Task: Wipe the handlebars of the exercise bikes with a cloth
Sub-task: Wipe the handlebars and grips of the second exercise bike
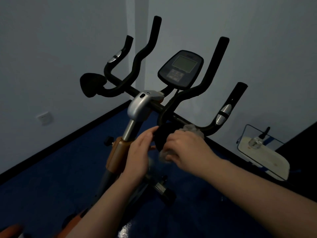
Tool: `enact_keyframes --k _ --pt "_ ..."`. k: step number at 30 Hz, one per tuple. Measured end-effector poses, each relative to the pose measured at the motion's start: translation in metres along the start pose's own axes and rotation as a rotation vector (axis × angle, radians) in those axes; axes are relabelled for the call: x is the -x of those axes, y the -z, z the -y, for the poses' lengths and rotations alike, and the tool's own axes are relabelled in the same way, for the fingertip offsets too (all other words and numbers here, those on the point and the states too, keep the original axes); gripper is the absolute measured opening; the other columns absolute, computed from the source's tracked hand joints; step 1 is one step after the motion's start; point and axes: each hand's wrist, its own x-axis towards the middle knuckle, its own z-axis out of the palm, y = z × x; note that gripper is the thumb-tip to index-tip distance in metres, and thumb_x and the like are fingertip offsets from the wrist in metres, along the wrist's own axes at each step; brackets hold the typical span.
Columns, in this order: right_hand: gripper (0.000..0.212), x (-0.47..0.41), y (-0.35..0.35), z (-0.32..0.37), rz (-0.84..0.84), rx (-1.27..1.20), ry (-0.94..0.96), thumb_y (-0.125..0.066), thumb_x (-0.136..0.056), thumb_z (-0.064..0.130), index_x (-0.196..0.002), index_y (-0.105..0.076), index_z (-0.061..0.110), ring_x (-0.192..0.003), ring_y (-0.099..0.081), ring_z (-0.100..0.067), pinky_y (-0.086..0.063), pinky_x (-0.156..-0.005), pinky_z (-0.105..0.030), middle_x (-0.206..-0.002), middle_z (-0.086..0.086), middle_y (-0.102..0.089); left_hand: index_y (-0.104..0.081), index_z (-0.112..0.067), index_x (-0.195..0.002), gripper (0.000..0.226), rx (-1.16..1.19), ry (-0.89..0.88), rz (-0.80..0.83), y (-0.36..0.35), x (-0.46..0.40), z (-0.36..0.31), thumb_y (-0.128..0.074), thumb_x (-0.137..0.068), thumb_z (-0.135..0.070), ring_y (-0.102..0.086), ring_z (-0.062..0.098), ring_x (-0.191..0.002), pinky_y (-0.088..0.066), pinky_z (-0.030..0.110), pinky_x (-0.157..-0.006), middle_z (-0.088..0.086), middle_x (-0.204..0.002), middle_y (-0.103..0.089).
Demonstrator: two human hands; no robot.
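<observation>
exercise bike [137,107] fills centre frame, handlebars [173,115] crossbar long axis running upper left to lower right, four horns pointing up. near elbow pad [163,136] at lower centre, disc face toward me. my left hand [139,152] pinches pad's left edge, steadying it so it won't twist (my guess). my right hand [187,148] closed around grey cloth [193,129], pressed on pad's right side and bar, wiping there.

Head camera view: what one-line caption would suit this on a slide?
Right hand rubs a grey cloth on an exercise bike's handlebar while the left hand steadies its round black pad.
</observation>
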Motion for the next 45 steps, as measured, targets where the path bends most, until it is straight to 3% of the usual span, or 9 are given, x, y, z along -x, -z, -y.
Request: enact_keyframes --k 3,7,9,15,20,26,32,36,45 --pt "0.020 0.000 0.025 -0.014 0.130 0.035 -0.104 -0.060 -0.086 0.032 -0.103 -0.068 0.025 -0.105 -0.055 -0.020 -0.048 -0.081 -0.036 -0.110 0.001 -0.059 -0.062 -0.015 -0.122 0.031 -0.037 -0.015 -0.006 0.002 -0.002 -0.006 -0.042 -0.099 -0.017 -0.064 -0.001 -0.102 -0.052 0.018 -0.084 -0.004 -0.113 -0.068" --pt "0.017 -0.018 0.026 -0.025 -0.210 -0.120 -0.234 -0.064 -0.084 0.030 -0.099 -0.066 0.022 -0.104 -0.051 -0.018 -0.047 -0.081 -0.037 -0.104 0.005 -0.060 -0.066 -0.014 -0.117 0.028 -0.133 -0.071 -0.029 0.002 -0.009 -0.018 -0.045 -0.098 -0.015 -0.060 -0.011 -0.089 -0.047 0.005 -0.072 -0.002 -0.108 -0.067" --pt "0.016 -0.015 0.010 -0.019 -0.221 -0.147 -0.253 -0.067 -0.082 0.028 -0.097 -0.065 0.022 -0.103 -0.050 -0.018 -0.047 -0.080 -0.037 -0.102 0.006 -0.060 -0.066 -0.014 -0.117 0.027 -0.165 -0.077 -0.026 0.001 -0.012 -0.019 -0.046 -0.098 -0.015 -0.059 -0.013 -0.088 -0.045 0.003 -0.071 -0.001 -0.108 -0.067" --pt "0.018 0.006 0.028 -0.040 0.073 -0.185 -0.228 -0.065 -0.083 0.037 -0.099 -0.066 0.028 -0.102 -0.051 -0.012 -0.047 -0.085 -0.038 -0.103 0.011 -0.057 -0.068 -0.017 -0.113 0.026 -0.268 -0.097 0.016 0.006 -0.022 -0.012 -0.056 -0.092 -0.009 -0.061 0.002 -0.082 -0.045 0.007 -0.067 0.002 -0.101 -0.068" --pt "0.012 -0.012 0.005 -0.026 -0.285 -0.334 -0.394 -0.069 -0.081 0.030 -0.093 -0.067 0.028 -0.099 -0.049 -0.012 -0.045 -0.077 -0.032 -0.101 0.010 -0.058 -0.071 -0.013 -0.106 0.023 -0.214 -0.072 0.003 0.008 -0.028 -0.010 -0.061 -0.088 -0.004 -0.056 -0.008 -0.062 -0.043 0.008 -0.059 0.000 -0.086 -0.068" --pt "0.010 0.015 0.025 -0.038 -0.143 -0.506 -0.498 -0.073 -0.078 0.028 -0.089 -0.071 0.026 -0.087 -0.058 -0.008 -0.048 -0.079 -0.030 -0.089 0.012 -0.062 -0.071 -0.016 -0.101 0.017 -0.305 -0.114 0.034 0.010 -0.036 -0.011 -0.068 -0.085 -0.012 -0.065 0.001 -0.082 -0.051 0.013 -0.069 -0.004 -0.094 -0.071" --pt "0.012 -0.037 0.000 -0.030 -0.255 -0.536 -0.674 -0.055 -0.090 0.038 -0.094 -0.066 0.033 -0.088 -0.061 -0.015 -0.050 -0.077 -0.035 -0.093 0.005 -0.069 -0.072 -0.025 -0.092 0.013 -0.370 -0.127 0.053 0.004 -0.047 -0.022 -0.069 -0.084 -0.016 -0.065 0.000 -0.081 -0.050 0.014 -0.071 -0.011 -0.085 -0.071" --pt "0.022 -0.006 -0.014 -0.020 -0.374 -0.687 -0.793 -0.048 -0.096 0.037 -0.096 -0.068 0.028 -0.076 -0.060 -0.004 -0.049 -0.068 -0.026 -0.084 0.008 -0.067 -0.074 -0.018 -0.095 0.014 -0.305 -0.097 0.026 0.005 -0.046 -0.019 -0.070 -0.083 -0.013 -0.068 0.004 -0.083 -0.051 0.012 -0.072 -0.006 -0.086 -0.073" --pt "0.029 -0.016 -0.016 -0.015 -0.320 -0.476 -0.882 -0.036 -0.100 0.033 -0.103 -0.059 0.016 -0.083 -0.056 -0.021 -0.043 -0.068 -0.034 -0.093 -0.003 -0.060 -0.074 -0.017 -0.095 0.013 -0.280 -0.101 -0.041 -0.003 -0.046 -0.016 -0.070 -0.084 -0.015 -0.064 0.006 -0.070 -0.049 0.021 -0.067 0.000 -0.086 -0.073"
